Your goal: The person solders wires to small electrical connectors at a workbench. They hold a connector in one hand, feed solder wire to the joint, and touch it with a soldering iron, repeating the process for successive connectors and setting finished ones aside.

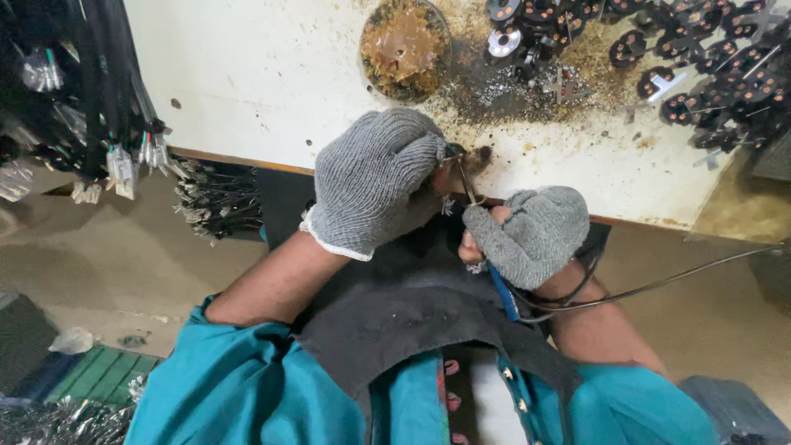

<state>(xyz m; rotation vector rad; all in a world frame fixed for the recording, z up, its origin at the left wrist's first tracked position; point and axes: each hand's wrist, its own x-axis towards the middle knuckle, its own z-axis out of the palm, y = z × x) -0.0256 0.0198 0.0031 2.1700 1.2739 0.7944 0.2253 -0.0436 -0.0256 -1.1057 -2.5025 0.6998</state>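
Seen from above, a white workbench [264,74] strewn with black round parts [709,66] and a tub of brown paste [404,48] lies beyond the person's lap. At its near edge the gloved left hand [371,181] is clenched around a small dark part [465,161] — mostly hidden, it looks light and rigid, best held by its body. The gloved right hand [531,235] pinches a thin tool whose cable [659,284] trails right — slack and likely to tug.
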